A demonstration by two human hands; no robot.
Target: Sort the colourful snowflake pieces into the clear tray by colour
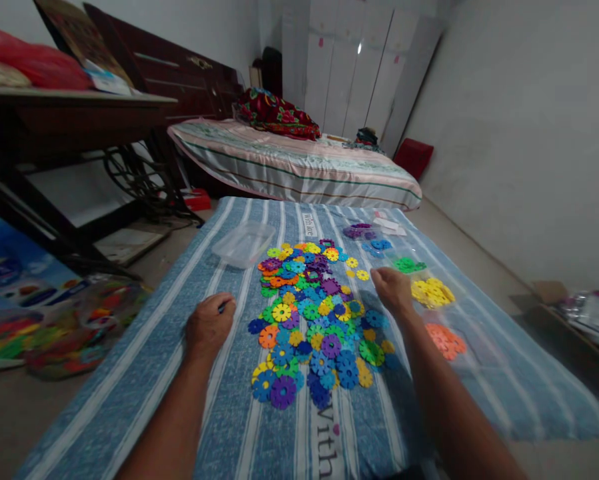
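A heap of flat, flower-shaped plastic discs point(312, 313) in many colours lies on a blue striped cloth point(179, 373) spread on the floor. My left hand point(208, 325) rests on the cloth left of the heap, fingers curled under; something dark shows at its fingertips, too small to name. My right hand point(392, 288) hovers at the heap's right edge, fingers curled down, and I cannot see whether it holds a disc. To its right sit sorted groups: purple discs point(358, 231), blue discs point(379, 245), green discs point(408, 265), yellow discs point(432, 292) and orange discs point(444, 340).
An empty clear plastic tub point(243, 243) stands on the cloth beyond my left hand. A bed point(299, 163) lies behind the cloth, a dark table frame point(74, 127) at the left, and bags of toys point(74, 327) on the floor beside the cloth.
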